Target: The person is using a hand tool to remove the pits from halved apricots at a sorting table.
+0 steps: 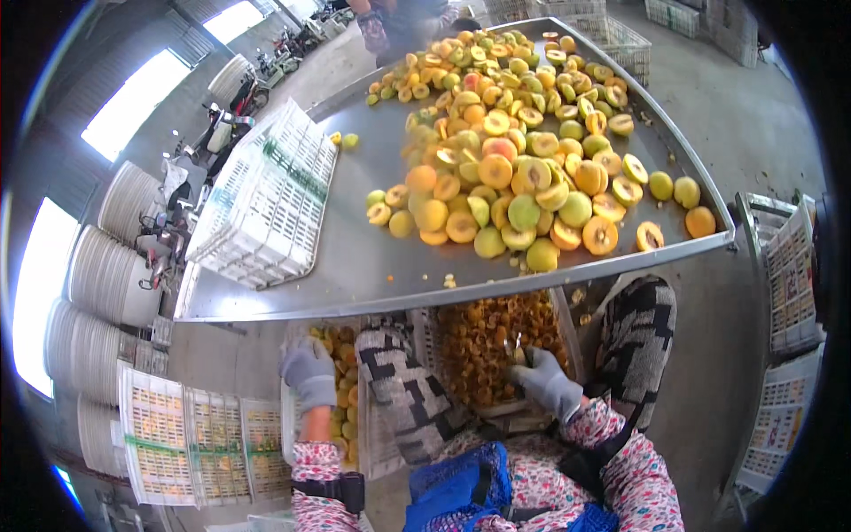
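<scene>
My left hand (309, 371), in a grey glove, is over the left edge of a plastic crate (369, 432) of stone-fruit halves (344, 379). Its fingertips are hidden, so I cannot tell whether it holds anything. My right hand (546, 384), gloved alike, is closed around a small shiny metal tool (514, 344). It is above a crate (565, 326) between my knees, full of brown-orange pits and scraps (475, 352). Before me, a heap of yellow-green stone fruit (505, 166), many pieces cut in half with the pit showing, covers much of a rimmed metal table (359, 266).
A white slatted crate (272, 193) lies tilted at the table's left side. Filled crates (193, 439) stand at lower left, and more crates (788, 279) at right. Another person (405, 30) is at the far edge. Stacked white tubs (106, 276) and motorcycles (219, 133) line the left wall.
</scene>
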The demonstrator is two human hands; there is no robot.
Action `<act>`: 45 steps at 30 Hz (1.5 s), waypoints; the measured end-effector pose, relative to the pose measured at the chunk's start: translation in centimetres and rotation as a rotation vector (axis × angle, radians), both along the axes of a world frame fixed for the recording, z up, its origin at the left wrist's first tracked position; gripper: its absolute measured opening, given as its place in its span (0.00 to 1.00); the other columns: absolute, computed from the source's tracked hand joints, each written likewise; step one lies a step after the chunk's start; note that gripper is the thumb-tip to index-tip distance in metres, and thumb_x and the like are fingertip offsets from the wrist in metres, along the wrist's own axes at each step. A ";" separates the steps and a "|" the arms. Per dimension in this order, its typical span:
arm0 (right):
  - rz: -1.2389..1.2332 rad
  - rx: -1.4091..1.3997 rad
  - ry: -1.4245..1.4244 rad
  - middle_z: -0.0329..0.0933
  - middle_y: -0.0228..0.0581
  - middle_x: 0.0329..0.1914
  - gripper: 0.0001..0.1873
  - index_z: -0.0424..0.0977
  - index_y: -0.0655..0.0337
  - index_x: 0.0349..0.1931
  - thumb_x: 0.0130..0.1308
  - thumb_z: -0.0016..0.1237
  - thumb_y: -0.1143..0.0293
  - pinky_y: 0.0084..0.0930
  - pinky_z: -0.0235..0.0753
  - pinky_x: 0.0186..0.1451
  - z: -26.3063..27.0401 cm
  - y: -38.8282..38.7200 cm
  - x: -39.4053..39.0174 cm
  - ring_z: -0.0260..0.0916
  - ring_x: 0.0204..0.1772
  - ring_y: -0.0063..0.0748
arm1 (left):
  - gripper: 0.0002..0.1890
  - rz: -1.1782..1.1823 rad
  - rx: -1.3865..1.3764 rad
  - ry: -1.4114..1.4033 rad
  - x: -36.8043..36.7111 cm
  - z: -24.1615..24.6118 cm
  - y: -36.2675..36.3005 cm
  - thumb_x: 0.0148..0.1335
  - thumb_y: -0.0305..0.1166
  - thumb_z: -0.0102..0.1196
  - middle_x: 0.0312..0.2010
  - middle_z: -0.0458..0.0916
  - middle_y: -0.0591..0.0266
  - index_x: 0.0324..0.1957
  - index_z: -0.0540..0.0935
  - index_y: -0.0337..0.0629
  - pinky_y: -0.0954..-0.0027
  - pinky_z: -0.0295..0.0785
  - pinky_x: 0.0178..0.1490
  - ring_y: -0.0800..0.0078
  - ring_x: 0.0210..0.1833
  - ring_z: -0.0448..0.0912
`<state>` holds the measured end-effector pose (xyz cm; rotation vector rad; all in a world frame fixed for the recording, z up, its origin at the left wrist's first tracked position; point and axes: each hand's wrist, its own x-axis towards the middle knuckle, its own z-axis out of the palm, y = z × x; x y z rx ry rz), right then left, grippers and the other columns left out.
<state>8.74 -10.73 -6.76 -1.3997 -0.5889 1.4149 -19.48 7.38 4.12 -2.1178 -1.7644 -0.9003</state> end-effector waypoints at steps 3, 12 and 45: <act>-0.016 0.045 0.105 0.70 0.28 0.27 0.12 0.69 0.67 0.39 0.55 0.48 0.72 0.17 0.65 0.30 -0.8 0.0 0.6 0.63 0.28 0.18 | 0.06 -0.215 0.052 0.103 5.4 1.4 1.9 0.47 0.30 0.53 0.33 0.76 0.54 0.29 0.78 0.41 0.58 0.65 0.47 0.55 0.39 0.73; -0.014 -0.123 0.198 0.68 0.30 0.23 0.10 0.69 0.65 0.36 0.54 0.48 0.71 0.18 0.63 0.23 0.2 -2.4 1.2 0.64 0.22 0.19 | 0.23 -0.499 -0.212 0.254 22.0 -3.8 12.9 0.51 0.41 0.54 0.52 0.68 0.55 0.51 0.71 0.53 0.61 0.65 0.53 0.57 0.54 0.67; 0.191 0.208 -1.548 0.72 0.35 0.20 0.11 0.62 0.58 0.32 0.48 0.46 0.70 0.33 0.68 0.23 8.8 1.9 -1.4 0.74 0.23 0.36 | 0.17 -0.710 -0.625 -1.105 18.6 -2.2 -8.0 0.66 0.42 0.33 0.33 0.73 0.63 0.35 0.71 0.41 0.76 0.67 0.42 0.77 0.34 0.71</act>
